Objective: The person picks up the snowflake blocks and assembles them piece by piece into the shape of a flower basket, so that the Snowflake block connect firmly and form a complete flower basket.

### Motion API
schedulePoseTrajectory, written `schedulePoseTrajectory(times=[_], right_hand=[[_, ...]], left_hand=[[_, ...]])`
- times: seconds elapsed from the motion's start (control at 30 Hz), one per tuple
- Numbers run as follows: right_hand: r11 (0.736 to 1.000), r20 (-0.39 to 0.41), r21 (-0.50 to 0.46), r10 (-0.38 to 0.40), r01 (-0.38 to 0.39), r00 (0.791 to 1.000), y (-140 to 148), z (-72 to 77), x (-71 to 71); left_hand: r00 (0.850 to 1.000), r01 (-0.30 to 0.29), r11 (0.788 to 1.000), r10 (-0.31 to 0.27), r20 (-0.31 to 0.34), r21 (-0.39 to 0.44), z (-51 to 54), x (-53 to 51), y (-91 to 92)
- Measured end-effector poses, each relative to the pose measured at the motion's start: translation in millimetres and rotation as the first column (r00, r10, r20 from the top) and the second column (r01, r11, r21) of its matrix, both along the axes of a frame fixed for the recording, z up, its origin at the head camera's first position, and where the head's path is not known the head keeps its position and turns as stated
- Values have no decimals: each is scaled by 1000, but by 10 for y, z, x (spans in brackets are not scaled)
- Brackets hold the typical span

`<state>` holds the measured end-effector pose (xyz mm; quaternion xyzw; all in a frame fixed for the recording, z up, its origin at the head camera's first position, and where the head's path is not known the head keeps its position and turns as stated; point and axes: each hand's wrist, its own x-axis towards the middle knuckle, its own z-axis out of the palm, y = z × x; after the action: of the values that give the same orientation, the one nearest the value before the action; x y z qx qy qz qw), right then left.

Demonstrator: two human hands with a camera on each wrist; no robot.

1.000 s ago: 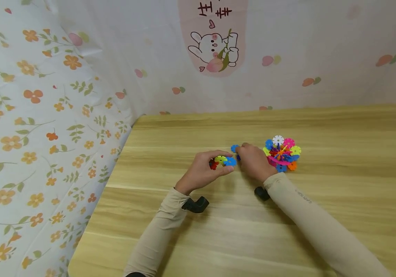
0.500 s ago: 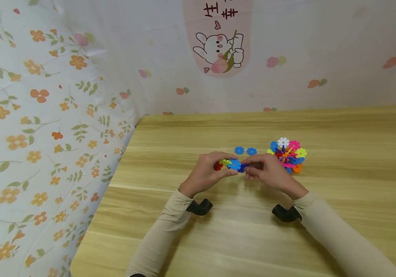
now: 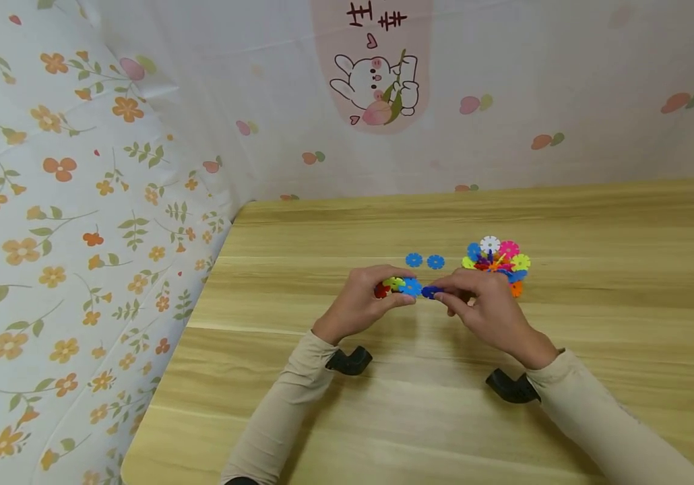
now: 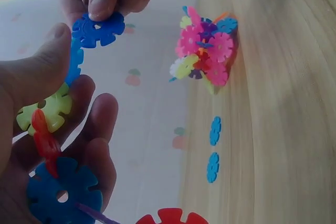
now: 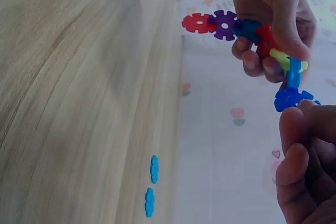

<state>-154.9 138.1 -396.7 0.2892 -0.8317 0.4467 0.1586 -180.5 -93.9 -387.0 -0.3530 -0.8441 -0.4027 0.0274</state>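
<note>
My left hand point(image 3: 356, 300) holds a chain of notched plastic snowflake discs between thumb and fingers. In the wrist views the chain runs from a red disc point(image 5: 195, 23) through a purple disc point(image 5: 224, 24), a blue disc point(image 4: 42, 192), another red disc point(image 4: 47, 142) and a yellow-green disc point(image 4: 50, 109) to a light blue disc point(image 3: 409, 287). My right hand point(image 3: 498, 316) pinches a dark blue disc point(image 4: 100, 31) at the light blue disc's edge. The two discs meet crosswise; whether their notches are engaged, I cannot tell.
Two loose light blue discs, one point(image 3: 414, 260) left of the other point(image 3: 435, 262), lie flat beyond the hands on the wooden table point(image 3: 298, 236). A multicoloured cluster of joined discs point(image 3: 490, 244) stands behind my right hand. A patterned cloth point(image 3: 262, 101) hangs behind the table.
My right hand has come from beside the loose blue discs toward me, bringing the dark blue disc to the chain's end, then shifted slightly right. My left hand keeps its hold.
</note>
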Motion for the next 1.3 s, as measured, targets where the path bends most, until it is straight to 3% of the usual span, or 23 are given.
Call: schedulePoseTrajectory(times=[0.27, 0.67, 0.73, 0.83, 0.93, 1.0, 1.03, 1.07, 1.13, 1.2, 1.3], right_hand=[[998, -121, 59, 16, -9, 993, -23, 25, 44], [1000, -104, 11, 30, -29, 994, -99, -4, 69], [999, -52, 11, 46, -46, 998, -97, -20, 40], [994, 132, 19, 100, -104, 986, -66, -10, -48], [988, 355, 27, 135, -154, 925, -47, 25, -184], [983, 446, 71, 120, -168, 887, -77, 17, -297], [980, 460, 100, 106, -170, 881, -106, 2, -359], [976, 465, 139, 86, -168, 881, -145, -16, -423], [952, 403, 267, 33, -152, 915, -238, -75, -563], [912, 320, 392, -14, -119, 947, -330, -130, -687], [831, 246, 553, -93, -61, 965, -437, -197, -818]], left_hand=[[999, 40, 999, -40, -15, -14, 17, 7, 8], [997, 29, 998, -33, 76, 52, -81, 56, 80], [994, 20, 999, -24, 104, 40, -94, 42, 79], [987, 20, 1000, -20, 161, 5, -88, -17, 45], [972, -1, 1000, 5, 234, -19, -55, -80, -41], [962, -31, 999, 33, 272, -11, -21, -92, -115], [957, -49, 999, 47, 287, -2, -10, -94, -150], [952, -65, 998, 59, 300, 10, -1, -95, -180], [945, -87, 995, 70, 320, 39, 15, -96, -221], [941, -91, 994, 64, 331, 66, 26, -97, -234], [943, -89, 992, 54, 329, 92, 42, -94, -229]])
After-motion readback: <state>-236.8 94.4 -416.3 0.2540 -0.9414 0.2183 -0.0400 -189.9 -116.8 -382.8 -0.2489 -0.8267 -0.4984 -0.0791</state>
